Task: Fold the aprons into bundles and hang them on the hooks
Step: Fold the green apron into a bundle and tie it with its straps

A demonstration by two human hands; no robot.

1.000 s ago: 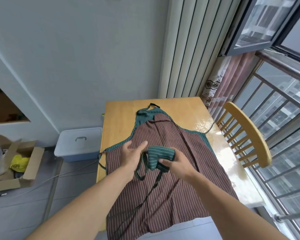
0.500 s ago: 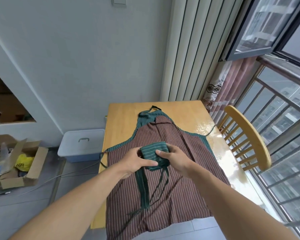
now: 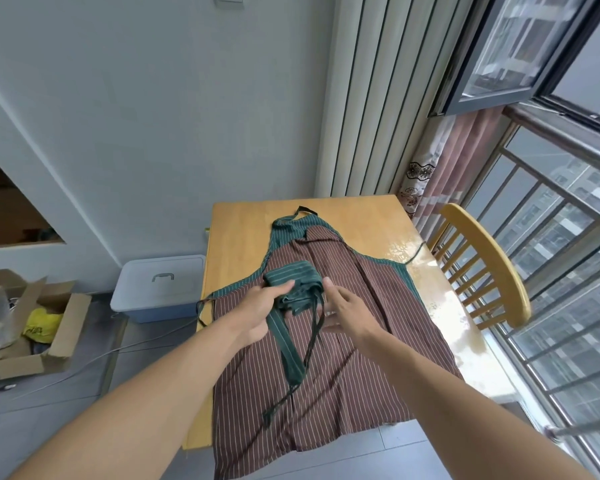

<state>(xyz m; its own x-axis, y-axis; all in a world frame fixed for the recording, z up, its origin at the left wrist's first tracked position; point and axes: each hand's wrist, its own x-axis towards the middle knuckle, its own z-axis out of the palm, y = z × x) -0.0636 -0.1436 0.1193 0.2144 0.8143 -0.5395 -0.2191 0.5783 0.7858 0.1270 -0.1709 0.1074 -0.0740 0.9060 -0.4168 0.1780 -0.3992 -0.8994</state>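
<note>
A green striped apron, folded into a small bundle point(image 3: 291, 277), lies on top of a brown striped apron point(image 3: 343, 358) that is spread flat on the wooden table point(image 3: 243, 233). My left hand point(image 3: 257, 306) grips the bundle's near left end, with the thumb across its top. A wide green strap point(image 3: 288, 348) and a thin dark tie point(image 3: 312, 337) trail from the bundle toward me. My right hand point(image 3: 347, 311) hovers just right of the bundle, fingers spread and holding nothing. A second green apron point(image 3: 291, 226) shows from under the brown one. No hooks are in view.
A wooden chair point(image 3: 492, 271) stands at the table's right side, by the window railing point(image 3: 568, 306). A lidded plastic box point(image 3: 160, 285) sits on the floor to the left of the table. Farther left is an open cardboard box point(image 3: 39, 334). The wall is behind the table.
My right hand has let go of the bundle and drawn back to the right with its fingers spread. The left hand keeps hold of the bundle. The straps now trail longer toward me.
</note>
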